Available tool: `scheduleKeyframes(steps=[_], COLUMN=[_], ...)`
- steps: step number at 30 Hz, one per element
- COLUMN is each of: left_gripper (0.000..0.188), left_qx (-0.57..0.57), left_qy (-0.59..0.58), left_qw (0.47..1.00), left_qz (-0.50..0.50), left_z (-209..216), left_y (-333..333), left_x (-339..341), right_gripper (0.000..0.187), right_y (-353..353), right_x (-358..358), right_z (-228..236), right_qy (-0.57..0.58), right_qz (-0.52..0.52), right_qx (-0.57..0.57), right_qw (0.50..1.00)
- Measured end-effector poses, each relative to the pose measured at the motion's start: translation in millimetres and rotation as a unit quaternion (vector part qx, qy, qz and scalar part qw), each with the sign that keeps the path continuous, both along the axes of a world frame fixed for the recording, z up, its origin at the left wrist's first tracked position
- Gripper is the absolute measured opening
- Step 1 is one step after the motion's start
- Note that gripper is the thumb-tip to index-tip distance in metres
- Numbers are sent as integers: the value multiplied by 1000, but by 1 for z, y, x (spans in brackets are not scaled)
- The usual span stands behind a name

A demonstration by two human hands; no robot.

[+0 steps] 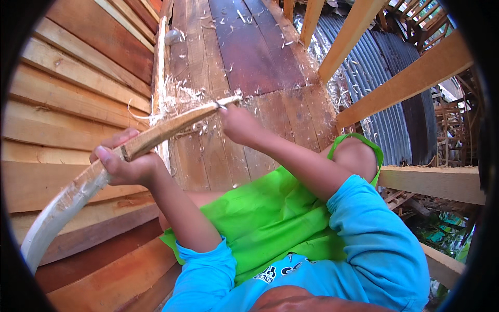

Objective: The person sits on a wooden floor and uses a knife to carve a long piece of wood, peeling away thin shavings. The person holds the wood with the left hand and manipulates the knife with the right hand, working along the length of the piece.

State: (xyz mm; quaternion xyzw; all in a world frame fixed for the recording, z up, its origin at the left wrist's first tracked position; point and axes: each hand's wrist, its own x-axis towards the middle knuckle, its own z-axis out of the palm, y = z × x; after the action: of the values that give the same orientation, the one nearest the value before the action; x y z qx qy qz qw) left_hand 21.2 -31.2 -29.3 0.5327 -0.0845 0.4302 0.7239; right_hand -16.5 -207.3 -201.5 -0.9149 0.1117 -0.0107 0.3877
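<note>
In the head view, you hold a long, curved wooden piece (176, 127) slantwise in front of you, its near end at lower left and its far tip near the middle of the floor. Past your left hand it is bare brown wood with a pale upper edge; nearer you it turns greyish white and bends downward. Your left hand (127, 164) is closed around the middle of this piece, thumb lying along it. Your right hand (240, 125) is curled into a fist just beside the piece's far tip, grasping a small, dark tool (220, 106) that meets the wood there; most of the tool is hidden, so its shape cannot be told.

Thin, pale, curled wood shavings (179, 99) lie thickest just beyond the piece, on a brown plank floor (208, 166). Further beyond the tip sits a dark, reddish-brown board panel (260, 57). Left of the piece rises a wall of overlapping light wooden planks (73, 119). Well to its right stand grey corrugated metal sheeting (384, 93) and a slanting timber beam (416, 78). On the piece's near side, bright green fabric (270, 203) covers your lap, below your light-blue sleeves (374, 234).
</note>
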Motion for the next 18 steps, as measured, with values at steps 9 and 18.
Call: scheduleKeyframes(steps=[9,18], left_gripper=[39,30], left_qx=[-20,-12], left_qy=[-3,-29], left_qw=[1000,999], left_qz=[8,-1], left_z=[-6,0], left_y=[5,0], left_x=[7,1], right_gripper=[37,26], right_y=[17,13], right_x=[-6,-9], right_z=[49,37], right_qy=[-8,115], right_qz=[4,-65], right_qx=[30,-20], right_qw=[1000,991])
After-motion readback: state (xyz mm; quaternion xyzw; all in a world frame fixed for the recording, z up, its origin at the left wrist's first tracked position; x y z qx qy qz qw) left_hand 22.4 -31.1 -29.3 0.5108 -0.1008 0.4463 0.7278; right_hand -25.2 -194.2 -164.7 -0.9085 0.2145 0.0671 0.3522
